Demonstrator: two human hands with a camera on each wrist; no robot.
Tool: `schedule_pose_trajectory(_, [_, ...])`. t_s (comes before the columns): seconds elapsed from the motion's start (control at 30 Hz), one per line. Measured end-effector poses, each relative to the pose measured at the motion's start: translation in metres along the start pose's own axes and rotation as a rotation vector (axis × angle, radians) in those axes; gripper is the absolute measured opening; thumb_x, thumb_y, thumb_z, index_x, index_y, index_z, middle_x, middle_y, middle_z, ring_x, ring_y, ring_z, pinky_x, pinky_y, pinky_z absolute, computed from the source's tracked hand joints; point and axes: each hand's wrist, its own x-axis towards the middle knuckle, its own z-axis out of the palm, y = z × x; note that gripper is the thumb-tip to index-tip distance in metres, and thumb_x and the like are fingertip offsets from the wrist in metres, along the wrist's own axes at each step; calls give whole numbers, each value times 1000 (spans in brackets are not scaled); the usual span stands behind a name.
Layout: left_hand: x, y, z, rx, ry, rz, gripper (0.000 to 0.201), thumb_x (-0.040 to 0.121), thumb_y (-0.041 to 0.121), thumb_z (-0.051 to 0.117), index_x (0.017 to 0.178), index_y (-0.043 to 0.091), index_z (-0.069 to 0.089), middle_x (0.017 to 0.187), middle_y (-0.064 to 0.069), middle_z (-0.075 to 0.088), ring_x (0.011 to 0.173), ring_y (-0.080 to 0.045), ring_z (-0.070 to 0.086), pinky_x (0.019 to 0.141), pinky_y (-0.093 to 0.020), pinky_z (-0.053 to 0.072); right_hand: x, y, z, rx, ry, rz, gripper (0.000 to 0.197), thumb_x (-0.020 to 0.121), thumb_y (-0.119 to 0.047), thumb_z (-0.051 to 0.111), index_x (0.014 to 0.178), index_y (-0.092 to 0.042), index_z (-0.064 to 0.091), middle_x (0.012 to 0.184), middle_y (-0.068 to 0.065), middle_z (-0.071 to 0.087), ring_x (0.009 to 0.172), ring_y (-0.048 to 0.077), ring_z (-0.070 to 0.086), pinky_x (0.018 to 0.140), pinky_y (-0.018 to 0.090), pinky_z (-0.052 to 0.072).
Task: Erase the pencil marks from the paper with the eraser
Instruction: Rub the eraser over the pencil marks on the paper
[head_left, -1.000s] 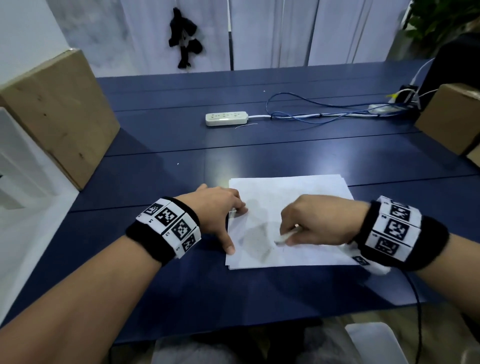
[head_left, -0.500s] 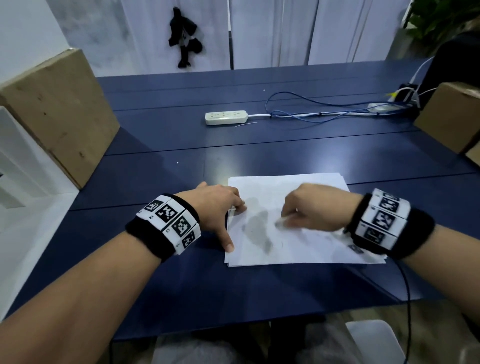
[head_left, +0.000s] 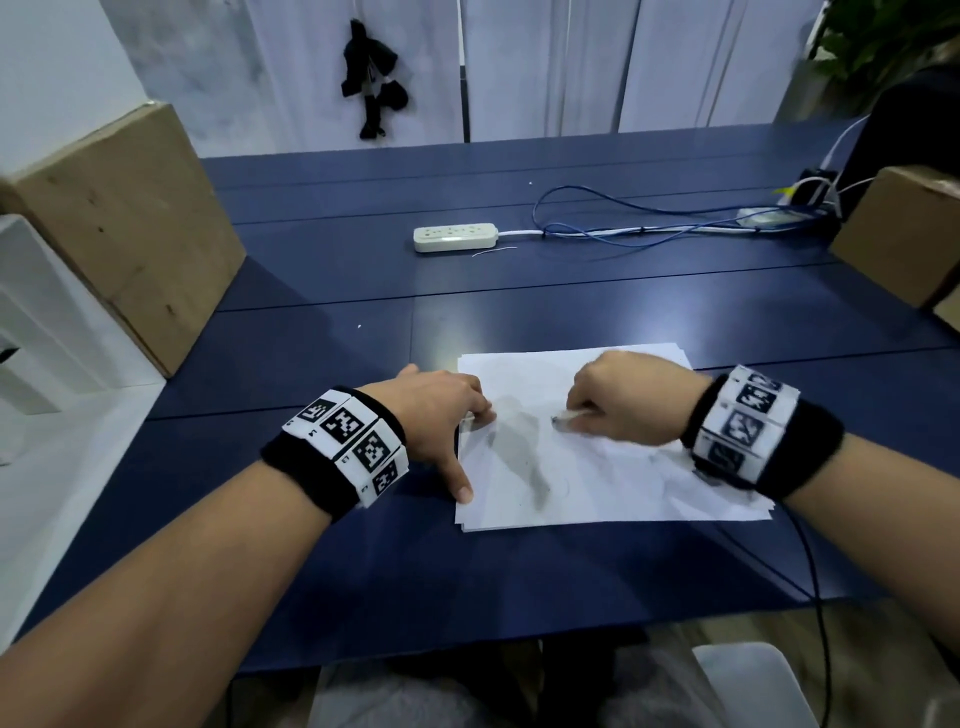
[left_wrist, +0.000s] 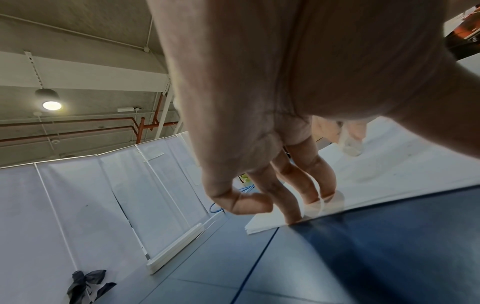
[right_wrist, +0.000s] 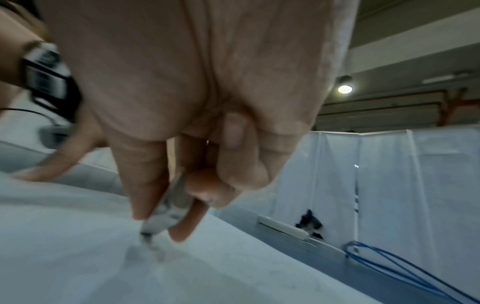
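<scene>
On the blue desk (head_left: 322, 519) lies the paper (head_left: 613, 488), its grey marks (head_left: 524, 457) left of and nearer than the eraser (head_left: 566, 417). The left hand (head_left: 441, 415), fingers spread, pins the paper's left edge; the right hand (head_left: 628, 400) pinches the eraser, tip touching paper.

Both my forearms reach forward, each wrist wrapped in a black band with black-and-white square markers. My left hand (head_left: 441, 410) lies palm down, its fingers (left_wrist: 291, 197) stretched almost straight with the tips pressing down, and the thumb angled back toward me. My right hand (head_left: 628, 400) is curled into a loose fist, thumb and fingertips pinching a small pale eraser (right_wrist: 168, 207) pointed downward.
</scene>
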Motion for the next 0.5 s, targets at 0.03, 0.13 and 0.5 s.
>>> schedule_pose_trajectory(0.03, [0, 0, 1, -3, 0, 0, 94, 56, 66, 85, 137, 31, 51, 130, 15, 47, 120, -11, 48, 104, -44, 32, -8, -8, -1, -23, -12, -42, 46, 97, -52, 43, 81, -16, 65, 86, 3, 67, 84, 29, 61, 74, 40, 54])
schedule_pose_trajectory(0.13, [1, -2, 2, -23, 5, 2, 94, 55, 66, 85, 135, 31, 53, 129, 14, 48, 121, -11, 48, 104, -46, 32, -37, -29, -2, 8, -116, -215, 37, 98, -47, 41, 86, -17, 60, 92, -2, 61, 92, 25, 59, 74, 39, 48])
schedule_pose_trajectory(0.5, [2, -1, 2, -16, 6, 0, 92, 54, 67, 85, 133, 33, 53, 128, 15, 49, 119, -11, 49, 103, -43, 33, -40, -30, 1, 99, -99, -246, 28, 98, -37, 50, 91, -15, 65, 93, 0, 60, 85, 21, 56, 71, 32, 41])
